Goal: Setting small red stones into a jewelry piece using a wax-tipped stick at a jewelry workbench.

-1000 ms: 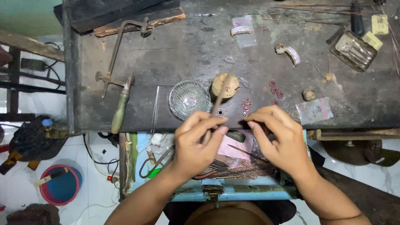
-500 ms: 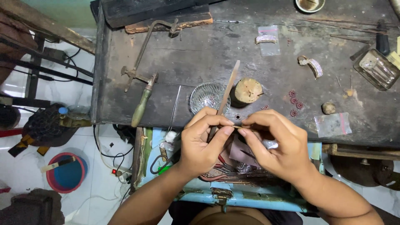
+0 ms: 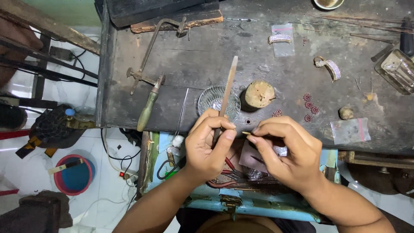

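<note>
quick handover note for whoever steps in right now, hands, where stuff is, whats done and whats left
Left hand: grip closed on a flat file, which slants up over the bench.
Right hand: fingertips pinch a tiny yellowish piece at the bench edge, just beside the file.
Nearby: glass dish and wooden peg just behind the file; jeweller's saw to the left; red stone clusters and two jewelled pieces to the right.
Done: piece and file are both in hand.
Left: how far the filing has got cannot be told; the piece is too small to judge.
</note>
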